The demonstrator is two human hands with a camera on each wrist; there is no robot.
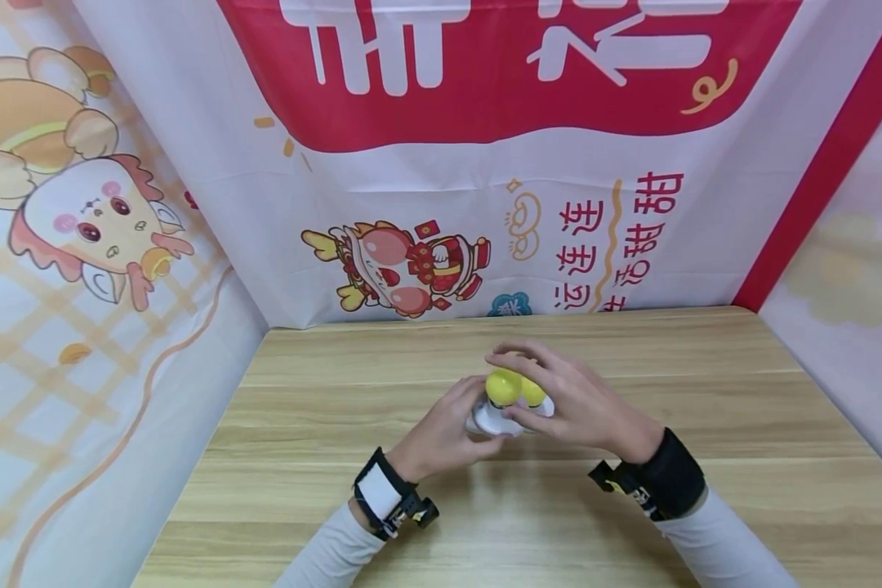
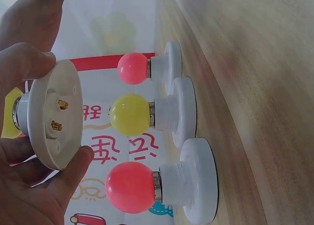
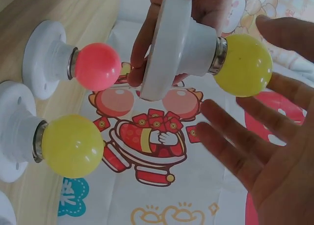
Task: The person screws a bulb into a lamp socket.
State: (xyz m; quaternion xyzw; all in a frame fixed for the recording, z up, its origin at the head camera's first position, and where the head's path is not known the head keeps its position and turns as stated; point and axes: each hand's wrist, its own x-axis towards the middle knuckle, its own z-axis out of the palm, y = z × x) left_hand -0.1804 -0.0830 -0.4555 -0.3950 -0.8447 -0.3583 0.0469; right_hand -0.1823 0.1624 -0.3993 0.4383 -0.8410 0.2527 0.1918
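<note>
My left hand [image 1: 448, 429] grips a white round lamp holder [image 3: 169, 43] by its rim, thumb on one side and fingers on the other. The holder is raised and tipped, so its hollow underside with two brass screws [image 2: 63, 105] faces the left wrist camera. A yellow round bulb [image 3: 243, 65] sits in its socket, with part of the metal collar showing. Around that bulb my right hand [image 3: 274, 171] has its fingers spread, thumb apart from the glass and fingertips close to its side.
Three more lamps stand in a row on the wooden table [image 1: 323, 490]: a red bulb [image 2: 130, 187], a yellow bulb [image 2: 130, 114] and another red bulb [image 2: 133, 68], each in a white base. A printed cloth [image 1: 412, 188] hangs behind the table's far edge.
</note>
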